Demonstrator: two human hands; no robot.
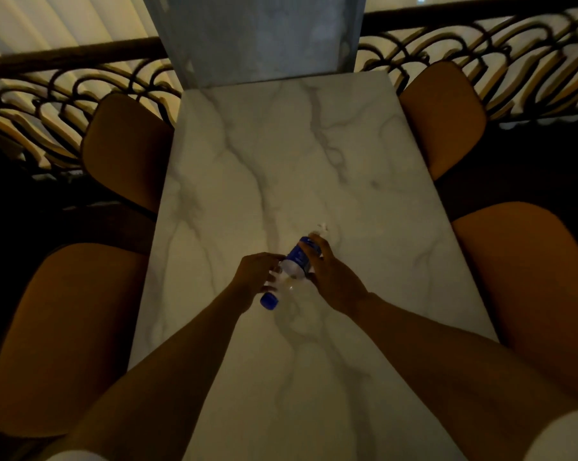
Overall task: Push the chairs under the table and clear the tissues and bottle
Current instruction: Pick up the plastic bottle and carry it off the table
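Note:
A clear plastic bottle (pixel 297 261) with a blue label and blue cap lies tilted over the white marble table (pixel 314 154), cap end toward me. My right hand (pixel 331 277) grips its body from the right. My left hand (pixel 256 276) curls around its neck just above the blue cap (pixel 269 301). A small bit of white tissue (pixel 321 228) shows past my right fingers; whether the hand holds it is unclear. Orange chairs stand tucked along both sides: near left (pixel 64 327), far left (pixel 128 148), near right (pixel 534 287), far right (pixel 442 114).
A grey marble pillar (pixel 257 38) rises at the table's far end. A dark wrought-iron railing (pixel 480 58) runs behind the chairs on both sides. The floor beside the chairs is dark.

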